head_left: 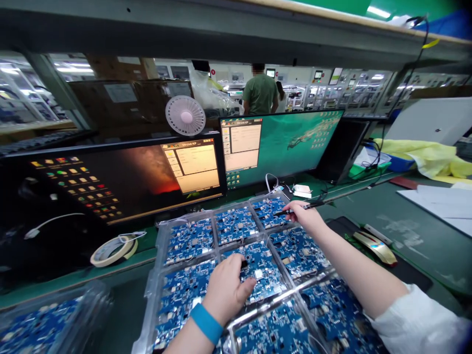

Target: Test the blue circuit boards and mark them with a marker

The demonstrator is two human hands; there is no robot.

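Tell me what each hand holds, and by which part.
The right hand grips a slim black probe by its middle; the left hand is on a blue circuit board, and whether it holds it cannot be told.

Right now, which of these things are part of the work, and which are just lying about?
Part of the work: left hand, right hand, black pen-like tool, blue circuit boards, clear tray.

Lying about: roll of masking tape, white desk fan.

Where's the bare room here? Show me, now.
Bare green bench lies between the gold mouse and white papers; a narrow strip between the masking tape and the tray of blue circuit boards. Left hand and right hand crowd it.
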